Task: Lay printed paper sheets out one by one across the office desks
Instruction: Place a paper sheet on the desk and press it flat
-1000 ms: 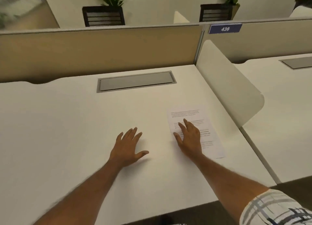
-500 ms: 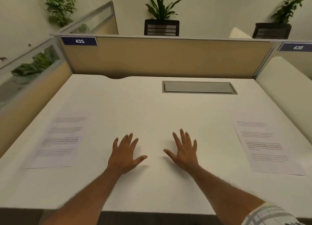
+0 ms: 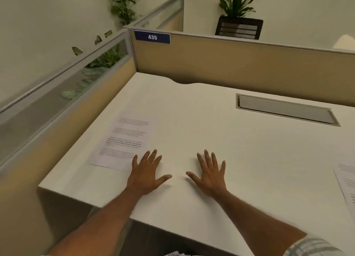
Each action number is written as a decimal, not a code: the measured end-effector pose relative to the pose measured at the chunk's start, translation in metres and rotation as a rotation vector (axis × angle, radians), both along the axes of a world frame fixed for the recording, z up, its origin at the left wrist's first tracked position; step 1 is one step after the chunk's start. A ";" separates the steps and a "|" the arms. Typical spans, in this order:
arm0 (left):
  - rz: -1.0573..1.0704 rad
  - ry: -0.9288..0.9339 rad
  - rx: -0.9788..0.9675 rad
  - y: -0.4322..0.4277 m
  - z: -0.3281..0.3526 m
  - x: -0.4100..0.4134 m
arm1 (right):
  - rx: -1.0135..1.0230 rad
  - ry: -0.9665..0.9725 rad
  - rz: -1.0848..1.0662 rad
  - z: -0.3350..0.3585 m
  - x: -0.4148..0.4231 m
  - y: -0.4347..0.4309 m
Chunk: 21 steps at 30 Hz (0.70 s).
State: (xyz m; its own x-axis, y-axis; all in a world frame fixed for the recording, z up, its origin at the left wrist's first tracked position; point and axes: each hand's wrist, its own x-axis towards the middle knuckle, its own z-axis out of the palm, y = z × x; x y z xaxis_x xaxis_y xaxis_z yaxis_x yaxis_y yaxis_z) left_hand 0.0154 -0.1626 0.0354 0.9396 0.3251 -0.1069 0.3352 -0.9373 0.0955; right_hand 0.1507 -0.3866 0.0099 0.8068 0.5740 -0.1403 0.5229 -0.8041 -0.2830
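Both hands are flat on the white bench [image 3: 192,121], close to its front edge. The left hand [image 3: 147,176] and the right hand [image 3: 209,176] have their fingers [image 3: 153,157] spread wide and hold nothing. Just beside the left hand lies one printed paper sheet [image 3: 123,140], and the little finger seems to touch its corner, though it is too blurry to be sure. A second sheet [image 3: 346,182] lies at the far right edge, well apart from the hands. Paper like this is thin, light and bendy, and it will likely slide easily on the smooth bench top, so it is best to pinch it softly at a corner or an edge. Farther back, a flat grey metal flap [image 3: 286,110] sits in the bench. Behind it stands a tan wall panel [image 3: 240,63] that looks like cloth, with a dark blue sign [image 3: 152,37] reading 435
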 end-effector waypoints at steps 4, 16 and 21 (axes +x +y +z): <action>0.079 0.010 0.053 0.043 0.009 -0.015 | 0.054 -0.001 0.098 0.002 0.002 0.057; 0.344 -0.034 -0.147 0.180 0.002 -0.034 | 0.001 0.084 0.289 0.011 -0.030 0.200; 0.389 -0.068 -0.236 0.216 -0.007 -0.023 | -0.030 0.110 0.213 0.005 -0.043 0.229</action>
